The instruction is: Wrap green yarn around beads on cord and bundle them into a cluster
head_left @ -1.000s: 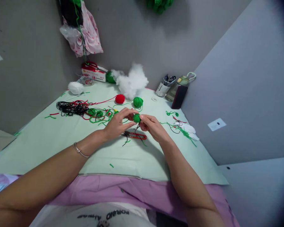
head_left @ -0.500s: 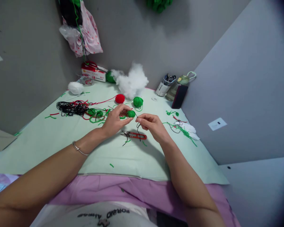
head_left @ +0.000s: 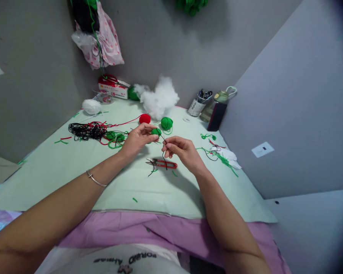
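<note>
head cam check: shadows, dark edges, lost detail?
Head view: soft shadow on the pale tabletop beside the right forearm; head view: frame's right corners fade to black; head view: surface detail on the green piece in the left hand too small to make out.

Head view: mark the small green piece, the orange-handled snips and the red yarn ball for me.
Green piece [head_left: 156,132]: head view, middle of its visible side.
Orange-handled snips [head_left: 161,163]: head view, handle near the blades.
Red yarn ball [head_left: 144,118]: head view, its upper part.
</note>
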Demonstrator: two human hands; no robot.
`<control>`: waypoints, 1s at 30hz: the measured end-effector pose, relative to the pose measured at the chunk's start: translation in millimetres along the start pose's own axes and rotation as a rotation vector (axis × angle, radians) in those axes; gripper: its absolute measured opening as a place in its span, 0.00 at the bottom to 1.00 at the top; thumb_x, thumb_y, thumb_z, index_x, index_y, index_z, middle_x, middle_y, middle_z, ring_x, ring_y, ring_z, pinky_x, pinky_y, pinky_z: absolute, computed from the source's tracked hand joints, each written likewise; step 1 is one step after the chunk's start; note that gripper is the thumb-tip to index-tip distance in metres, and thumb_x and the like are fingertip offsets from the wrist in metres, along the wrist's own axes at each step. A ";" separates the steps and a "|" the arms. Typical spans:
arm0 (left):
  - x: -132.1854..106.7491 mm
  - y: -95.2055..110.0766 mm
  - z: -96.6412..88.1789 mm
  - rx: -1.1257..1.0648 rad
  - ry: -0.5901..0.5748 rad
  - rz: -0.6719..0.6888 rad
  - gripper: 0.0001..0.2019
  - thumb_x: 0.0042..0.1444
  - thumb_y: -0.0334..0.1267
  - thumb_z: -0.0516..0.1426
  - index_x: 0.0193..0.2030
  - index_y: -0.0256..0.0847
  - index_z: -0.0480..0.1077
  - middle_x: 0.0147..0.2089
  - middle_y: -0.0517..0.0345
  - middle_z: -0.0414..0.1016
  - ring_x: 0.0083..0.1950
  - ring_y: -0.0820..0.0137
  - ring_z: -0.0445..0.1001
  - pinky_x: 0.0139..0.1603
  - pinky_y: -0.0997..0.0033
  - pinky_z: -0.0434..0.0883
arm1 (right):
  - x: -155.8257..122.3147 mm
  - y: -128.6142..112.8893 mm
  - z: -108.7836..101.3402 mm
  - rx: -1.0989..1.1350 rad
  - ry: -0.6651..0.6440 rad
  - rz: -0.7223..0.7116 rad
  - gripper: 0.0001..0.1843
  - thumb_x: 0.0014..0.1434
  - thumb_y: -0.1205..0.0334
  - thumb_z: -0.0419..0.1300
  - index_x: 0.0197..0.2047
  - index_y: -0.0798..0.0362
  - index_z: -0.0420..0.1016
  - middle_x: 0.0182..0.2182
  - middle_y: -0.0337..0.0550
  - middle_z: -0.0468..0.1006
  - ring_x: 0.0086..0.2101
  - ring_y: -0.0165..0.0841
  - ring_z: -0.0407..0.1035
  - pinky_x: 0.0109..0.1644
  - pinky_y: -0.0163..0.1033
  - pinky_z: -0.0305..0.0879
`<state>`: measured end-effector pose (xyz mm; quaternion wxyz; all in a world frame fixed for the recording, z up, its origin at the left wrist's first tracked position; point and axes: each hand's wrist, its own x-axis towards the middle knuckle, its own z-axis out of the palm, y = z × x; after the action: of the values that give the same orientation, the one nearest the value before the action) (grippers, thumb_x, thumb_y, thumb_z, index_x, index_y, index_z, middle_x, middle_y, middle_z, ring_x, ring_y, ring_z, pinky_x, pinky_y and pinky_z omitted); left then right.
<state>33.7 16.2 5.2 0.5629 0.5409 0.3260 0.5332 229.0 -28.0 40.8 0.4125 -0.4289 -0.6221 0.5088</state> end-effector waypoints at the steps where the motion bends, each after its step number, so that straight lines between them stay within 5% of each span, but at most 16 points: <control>1: 0.2 -0.2 -0.1 -0.024 0.006 -0.015 0.20 0.48 0.42 0.69 0.46 0.41 0.72 0.40 0.58 0.77 0.41 0.68 0.78 0.48 0.63 0.73 | 0.4 1.2 0.8 -0.004 0.056 -0.017 0.13 0.57 0.53 0.65 0.38 0.55 0.75 0.28 0.41 0.79 0.26 0.29 0.72 0.32 0.37 0.67; 4: 0.5 -1.6 -0.4 -0.072 0.006 -0.025 0.20 0.47 0.41 0.69 0.45 0.41 0.72 0.40 0.59 0.77 0.40 0.69 0.79 0.48 0.63 0.73 | 0.6 4.2 4.5 -0.065 0.181 -0.073 0.11 0.57 0.55 0.66 0.36 0.55 0.77 0.22 0.37 0.74 0.23 0.28 0.69 0.29 0.36 0.65; 8: 1.1 -2.1 -1.5 -0.038 0.009 -0.003 0.20 0.46 0.39 0.69 0.46 0.42 0.72 0.40 0.61 0.76 0.36 0.73 0.76 0.45 0.66 0.74 | -2.0 3.3 7.1 -0.080 0.183 -0.118 0.13 0.57 0.57 0.67 0.44 0.53 0.78 0.24 0.33 0.72 0.21 0.25 0.66 0.28 0.35 0.64; 11: 1.7 -2.3 -2.4 0.061 0.040 0.026 0.20 0.45 0.40 0.69 0.45 0.41 0.73 0.41 0.60 0.76 0.33 0.75 0.73 0.40 0.68 0.73 | -6.8 -2.9 6.0 -0.020 -0.015 -0.060 0.15 0.58 0.56 0.67 0.47 0.52 0.78 0.25 0.33 0.72 0.22 0.25 0.67 0.27 0.34 0.64; 14: 2.1 -4.5 -2.7 0.159 0.098 0.046 0.19 0.45 0.40 0.68 0.44 0.41 0.72 0.42 0.59 0.76 0.32 0.75 0.71 0.36 0.71 0.71 | -13.1 -10.7 5.5 -0.014 -0.327 0.022 0.11 0.58 0.56 0.67 0.40 0.55 0.81 0.28 0.37 0.74 0.23 0.25 0.68 0.27 0.34 0.63; 16: 2.0 -6.8 -2.8 0.206 0.132 0.080 0.19 0.45 0.39 0.68 0.44 0.42 0.71 0.45 0.58 0.75 0.33 0.75 0.71 0.36 0.71 0.70 | -15.5 -13.8 6.0 -0.006 -0.416 0.042 0.09 0.59 0.57 0.67 0.38 0.55 0.82 0.30 0.38 0.75 0.23 0.24 0.69 0.29 0.34 0.64; 18: 1.3 -8.7 -2.7 0.250 0.148 0.133 0.19 0.46 0.37 0.67 0.45 0.42 0.69 0.46 0.58 0.75 0.35 0.74 0.71 0.38 0.71 0.71 | -14.7 -13.7 6.0 0.043 -0.362 0.044 0.10 0.59 0.59 0.67 0.42 0.53 0.82 0.29 0.37 0.75 0.24 0.24 0.69 0.29 0.34 0.64; 25: -8.0 -7.5 3.2 0.350 0.042 0.296 0.14 0.54 0.37 0.65 0.46 0.42 0.69 0.45 0.56 0.75 0.40 0.70 0.75 0.45 0.67 0.73 | 3.9 0.7 -0.4 0.300 0.127 0.002 0.20 0.54 0.57 0.71 0.49 0.55 0.80 0.24 0.33 0.71 0.22 0.22 0.63 0.28 0.33 0.60; 30: -10.3 -6.0 5.4 0.400 0.030 0.363 0.13 0.56 0.36 0.63 0.48 0.41 0.71 0.44 0.55 0.76 0.41 0.69 0.76 0.47 0.66 0.73 | 8.5 11.2 5.8 0.336 -0.005 0.187 0.20 0.48 0.56 0.74 0.43 0.56 0.81 0.24 0.33 0.72 0.21 0.22 0.63 0.27 0.32 0.59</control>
<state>38.0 5.9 -1.6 0.3350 0.6829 0.3311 0.5583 222.3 -20.2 29.6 0.4276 -0.4087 -0.4867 0.6428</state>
